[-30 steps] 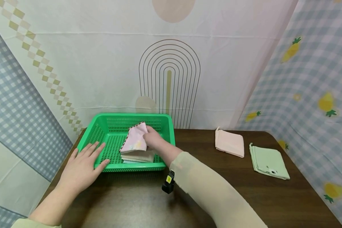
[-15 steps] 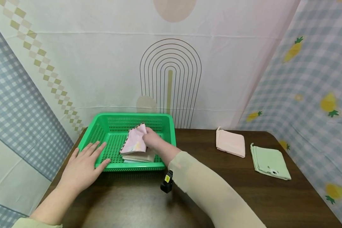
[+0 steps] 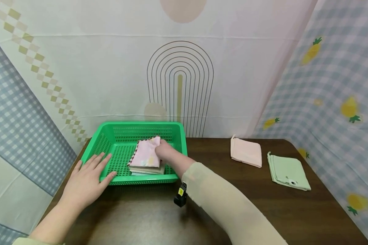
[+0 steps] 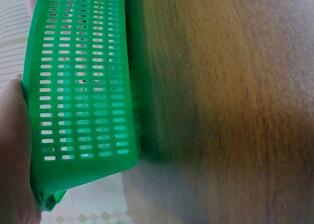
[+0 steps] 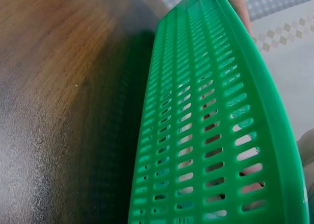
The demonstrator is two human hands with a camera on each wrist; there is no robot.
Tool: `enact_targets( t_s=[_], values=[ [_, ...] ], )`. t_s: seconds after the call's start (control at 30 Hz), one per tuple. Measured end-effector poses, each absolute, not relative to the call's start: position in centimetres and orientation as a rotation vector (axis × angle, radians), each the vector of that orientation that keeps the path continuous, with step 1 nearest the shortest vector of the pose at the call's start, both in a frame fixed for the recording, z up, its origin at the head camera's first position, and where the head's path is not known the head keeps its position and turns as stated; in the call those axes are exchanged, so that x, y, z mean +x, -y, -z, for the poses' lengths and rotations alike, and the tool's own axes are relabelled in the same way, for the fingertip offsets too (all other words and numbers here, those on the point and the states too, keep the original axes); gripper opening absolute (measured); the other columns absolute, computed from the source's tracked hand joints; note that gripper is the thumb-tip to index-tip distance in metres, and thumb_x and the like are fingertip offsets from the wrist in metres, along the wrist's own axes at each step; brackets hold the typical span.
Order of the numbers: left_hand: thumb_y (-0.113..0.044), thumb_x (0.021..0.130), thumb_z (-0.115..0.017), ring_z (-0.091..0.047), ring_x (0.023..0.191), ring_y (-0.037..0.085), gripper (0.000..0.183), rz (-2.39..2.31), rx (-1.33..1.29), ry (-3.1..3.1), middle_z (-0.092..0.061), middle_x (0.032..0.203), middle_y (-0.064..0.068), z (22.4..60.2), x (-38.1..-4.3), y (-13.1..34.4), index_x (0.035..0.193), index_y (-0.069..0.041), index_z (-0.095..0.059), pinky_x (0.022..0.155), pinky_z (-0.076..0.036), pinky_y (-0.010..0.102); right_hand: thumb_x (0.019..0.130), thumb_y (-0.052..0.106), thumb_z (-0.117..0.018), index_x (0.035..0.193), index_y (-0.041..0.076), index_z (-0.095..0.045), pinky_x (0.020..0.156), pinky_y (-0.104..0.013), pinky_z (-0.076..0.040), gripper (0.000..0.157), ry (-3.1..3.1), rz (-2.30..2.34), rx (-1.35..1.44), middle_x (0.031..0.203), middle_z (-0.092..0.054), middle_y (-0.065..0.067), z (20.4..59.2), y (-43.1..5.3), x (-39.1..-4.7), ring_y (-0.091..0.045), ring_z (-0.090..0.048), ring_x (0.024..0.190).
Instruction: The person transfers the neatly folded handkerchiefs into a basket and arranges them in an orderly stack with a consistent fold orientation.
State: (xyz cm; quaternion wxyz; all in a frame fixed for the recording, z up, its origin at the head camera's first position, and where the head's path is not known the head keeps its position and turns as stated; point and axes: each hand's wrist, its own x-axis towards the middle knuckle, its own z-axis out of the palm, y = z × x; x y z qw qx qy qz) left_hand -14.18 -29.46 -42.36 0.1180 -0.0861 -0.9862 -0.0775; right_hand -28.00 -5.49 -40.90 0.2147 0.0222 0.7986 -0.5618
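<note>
A pink folded handkerchief (image 3: pixel 147 152) with a dark-checked edge and a small yellow print lies on top of a stack of folded cloths (image 3: pixel 150 170) inside the green plastic basket (image 3: pixel 107 180). My right hand (image 3: pixel 164 149) pinches its right edge, fingers partly hidden by the cloth. On the basket's front left corner rests my left hand (image 3: pixel 86 178), its fingers spread over the rim. The left wrist view shows the basket's slotted wall (image 4: pixel 81 87) with part of that hand beside the rim. Pale cloth shows through the slots in the right wrist view.
To the right on the dark wooden table (image 3: pixel 202 149) lie a folded pale pink cloth (image 3: pixel 246 152) and a folded green cloth (image 3: pixel 289 172). A patterned curtain (image 3: pixel 110 68) hangs close behind the basket. A black wrist device (image 3: pixel 180 195) hangs under the right sleeve.
The pink handkerchief has come down from a tilted, lifted position to lie flatter and squarer on the stack. My left hand stays on the basket's corner.
</note>
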Motion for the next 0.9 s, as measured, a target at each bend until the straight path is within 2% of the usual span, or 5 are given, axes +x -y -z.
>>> enact_targets(
  t_s=[0.27, 0.6, 0.7, 0.77, 0.9],
  values=[
    [-0.060, 0.098, -0.047, -0.033, 0.140, 0.044, 0.074, 0.228, -0.244, 2.880, -0.037, 0.156, 0.018, 42.4, -14.2, 29.5, 0.157, -0.018, -0.033, 0.110, -0.016, 0.070, 0.103, 0.002, -0.038, 0.158, 0.010, -0.023, 0.078, -0.046, -0.059, 0.057, -2.252, 1.485, 0.119, 0.138, -0.048, -0.021, 40.8, 4.8, -28.3, -0.033, -0.064, 0.099],
    [-0.057, 0.099, -0.050, -0.034, 0.139, 0.046, 0.073, 0.221, -0.254, 2.869, -0.037, 0.155, 0.019, 42.4, -14.3, 29.5, 0.157, -0.019, -0.032, 0.110, -0.016, 0.070, 0.104, 0.011, -0.042, 0.159, 0.007, -0.019, 0.081, -0.041, -0.058, 0.059, -2.315, 1.427, 0.129, 0.157, -0.032, -0.017, 40.4, 4.2, -28.6, -0.030, -0.057, 0.117],
    [-0.058, 0.098, -0.050, -0.034, 0.139, 0.046, 0.073, 0.218, -0.251, 2.864, -0.038, 0.155, 0.019, 42.6, -14.3, 29.5, 0.157, -0.018, -0.033, 0.110, -0.017, 0.070, 0.103, 0.015, -0.043, 0.158, 0.004, -0.019, 0.084, -0.042, -0.055, 0.060, -2.344, 1.399, 0.107, 0.156, -0.033, -0.018, 40.0, 3.9, -28.6, -0.029, -0.056, 0.111],
    [-0.058, 0.098, -0.050, -0.034, 0.139, 0.046, 0.073, 0.221, -0.249, 2.868, -0.038, 0.155, 0.019, 42.6, -14.3, 29.5, 0.157, -0.018, -0.033, 0.110, -0.017, 0.070, 0.103, 0.016, -0.043, 0.158, 0.003, -0.019, 0.085, -0.045, -0.052, 0.061, -2.354, 1.387, 0.082, 0.155, -0.034, -0.018, 39.8, 3.7, -28.5, -0.027, -0.056, 0.096],
    [-0.057, 0.098, -0.051, -0.034, 0.139, 0.046, 0.073, 0.229, -0.249, 2.873, -0.038, 0.155, 0.019, 42.6, -14.3, 29.5, 0.157, -0.018, -0.033, 0.110, -0.015, 0.070, 0.104, 0.019, -0.043, 0.158, 0.003, -0.019, 0.102, -0.047, -0.045, 0.061, -2.360, 1.392, 0.045, 0.160, -0.028, -0.016, 39.3, 3.5, -28.2, -0.027, -0.053, 0.121]
  ],
)
